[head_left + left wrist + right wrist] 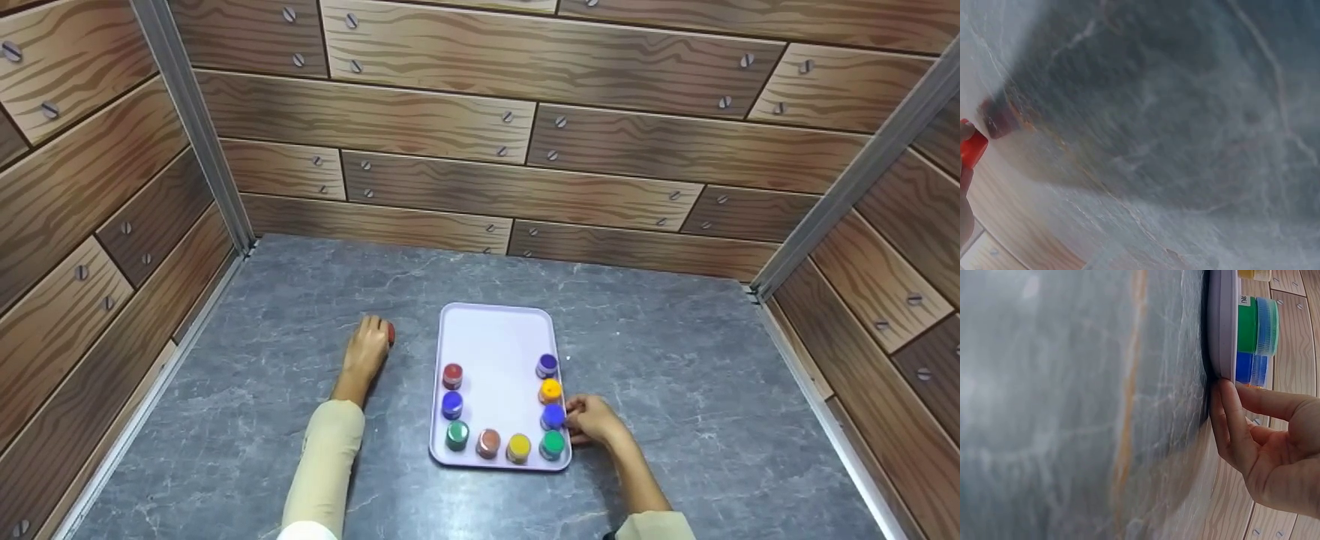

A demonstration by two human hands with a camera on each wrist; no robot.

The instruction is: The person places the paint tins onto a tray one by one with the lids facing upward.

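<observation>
A pale lilac tray [496,330] lies on the table with small paint jars along three of its sides. My right hand [592,420] is at the tray's right edge, beside a blue jar [553,416]. In the right wrist view, thumb and fingers pinch the tray's rim [1229,332] from both sides, below the green jar [1255,325] standing on it. Away to the left of the tray, my left hand [367,347] grips a small red paint jar [974,147] close over the tabletop. Most of that jar is hidden by the fingers.
Down the tray's left side stand red [452,376], blue [451,405] and green [457,435] jars. Brown [488,443] and yellow [518,448] ones line the near side. Orange [550,391] and purple [547,366] jars stand at the right. Wood-patterned walls [435,172] enclose the grey marbled table [660,337].
</observation>
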